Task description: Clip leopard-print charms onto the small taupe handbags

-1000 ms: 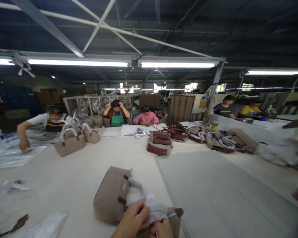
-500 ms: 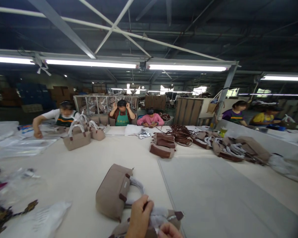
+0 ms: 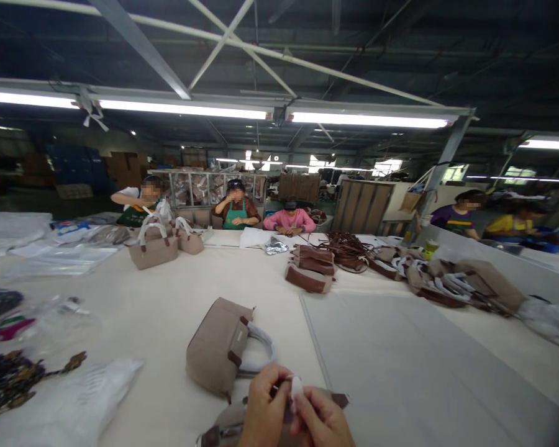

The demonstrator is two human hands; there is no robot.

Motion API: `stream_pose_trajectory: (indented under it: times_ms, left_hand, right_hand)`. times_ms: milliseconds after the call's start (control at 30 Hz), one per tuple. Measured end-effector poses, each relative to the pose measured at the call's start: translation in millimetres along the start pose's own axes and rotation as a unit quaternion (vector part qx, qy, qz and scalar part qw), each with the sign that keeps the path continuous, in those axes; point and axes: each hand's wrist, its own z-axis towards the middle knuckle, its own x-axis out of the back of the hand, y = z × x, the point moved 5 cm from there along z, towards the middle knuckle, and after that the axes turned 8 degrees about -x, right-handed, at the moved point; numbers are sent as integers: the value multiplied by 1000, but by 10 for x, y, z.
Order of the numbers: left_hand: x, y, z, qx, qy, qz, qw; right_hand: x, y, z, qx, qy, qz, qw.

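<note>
Pinching one white strip [image 3: 297, 387], two hands are meeting low over the desk [image 3: 144, 329]: one left hand [image 3: 266, 403] and one right hand [image 3: 323, 417]. Both hands are nearly closed, thumbs and fingertips bearing on the strip from opposite sides. One near bag [image 3: 228, 415] is lying directly beneath them, partly hidden by the fingers; one dark end tab [image 3: 340, 400] is projecting past the right hand. One second bag [image 3: 218, 349] is lying on its side just beyond the left hand, its one visible wrapped handle [image 3: 263, 347] curving toward the hands.

Toward the far edge, two standing bags [image 3: 153, 253] are resting side by side at left. Two brown-panelled bags [image 3: 309, 278] are lying together at centre, near one silver packet [image 3: 276, 246] and one heap of straps [image 3: 347, 248]. One pile of bags [image 3: 466, 282] is occupying the right side; its count cannot be told. At left, one white sack [image 3: 86, 397] is lying beside one dark chain bundle [image 3: 9, 379]. Five co-workers [image 3: 235, 208] are sitting or standing beyond: three across the desk, two at right.
</note>
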Motion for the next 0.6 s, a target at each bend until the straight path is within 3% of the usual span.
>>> stream_pose_trajectory:
  times_ms: [100,300,600]
  left_hand:
    - [2,-72,-27,29,29,-30,999]
    - [48,-112,-46,2,47,-2,999]
    - [38,-155,-93,-46,22,35,998]
  right_hand:
    - [-34,20,48,-53,2,-21,998]
    - [-26,99,125,-95,20,-37,995]
    - [-48,152,214,-46,54,-14,997]
